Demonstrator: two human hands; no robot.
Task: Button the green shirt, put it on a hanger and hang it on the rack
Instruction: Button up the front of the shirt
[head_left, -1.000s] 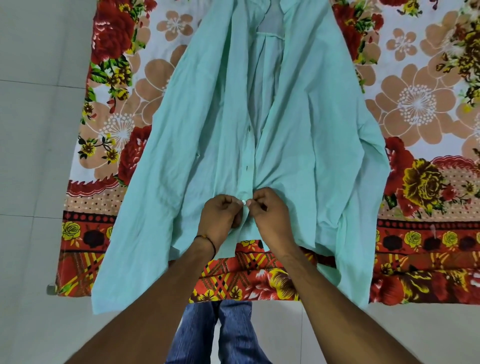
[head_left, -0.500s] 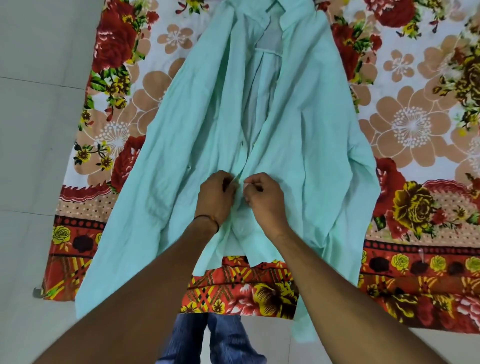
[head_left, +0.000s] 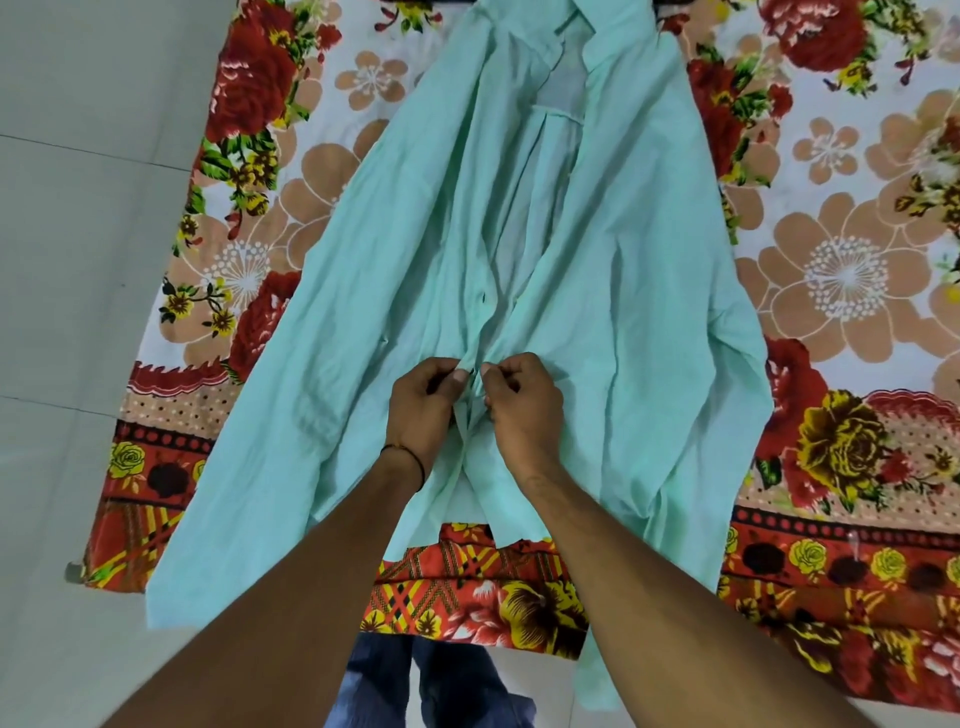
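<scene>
My left hand (head_left: 422, 411) and right hand (head_left: 523, 413) have climbed a little way up the front of the shirt (head_left: 628, 312) since a second ago. More of the hem (head_left: 431, 525) now lies below my wrists. The left pinches one front edge between thumb and curled fingers, the right pinches the other, and the two hands meet almost knuckle to knuckle over the opening. Whether a button sits between my fingertips I cannot tell. The shirt lies face up on a floral sheet (head_left: 852, 270), its collar (head_left: 613, 41) far from me and its front gaping open above my hands. The sleeves (head_left: 249, 467) spread to either side — the left one reaches past the sheet's near edge, over the floor (head_left: 78, 260). A dark thread (head_left: 415, 462) circles my left wrist. My jeans (head_left: 384, 675) show below, between my forearms.
</scene>
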